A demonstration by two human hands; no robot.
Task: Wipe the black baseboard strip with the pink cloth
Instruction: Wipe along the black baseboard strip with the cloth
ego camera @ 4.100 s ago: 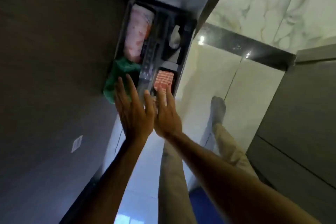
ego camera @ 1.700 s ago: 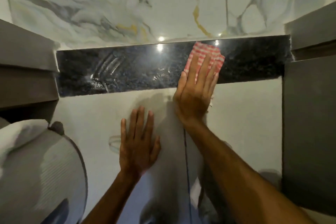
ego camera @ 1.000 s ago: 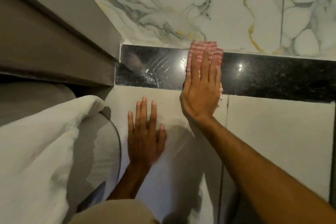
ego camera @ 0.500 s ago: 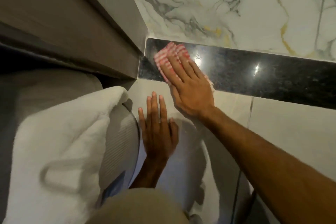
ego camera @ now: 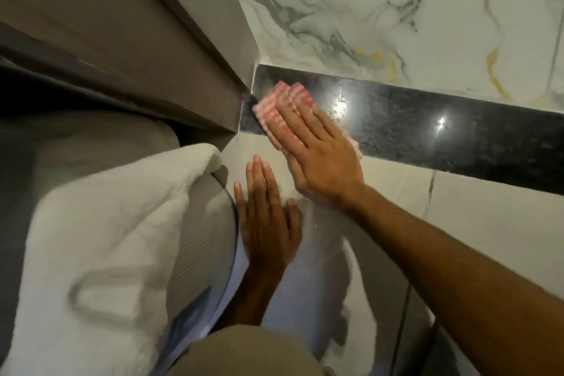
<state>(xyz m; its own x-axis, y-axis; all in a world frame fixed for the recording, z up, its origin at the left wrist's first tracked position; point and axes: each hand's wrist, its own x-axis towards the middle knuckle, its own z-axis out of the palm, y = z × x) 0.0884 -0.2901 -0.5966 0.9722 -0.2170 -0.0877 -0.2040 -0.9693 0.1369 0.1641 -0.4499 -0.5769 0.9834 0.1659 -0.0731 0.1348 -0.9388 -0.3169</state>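
On black baseboard strip (ego camera: 427, 128), pink cloth (ego camera: 276, 102) (striped, folded)

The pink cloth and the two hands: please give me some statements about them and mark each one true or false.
1. The right hand presses the pink cloth flat on the black strip. True.
2. The left hand holds a second cloth. False: it lies open and empty on the pale floor tile.
3. The cloth is at the end of the strip next to the grey cabinet. True.
4. The cloth is plain green. False: it is pink with white stripes.
5. The wall above the strip is marble-patterned tile. True.
6. A white towel covers the strip. False: it lies apart from the strip, nearer the camera than the cabinet.
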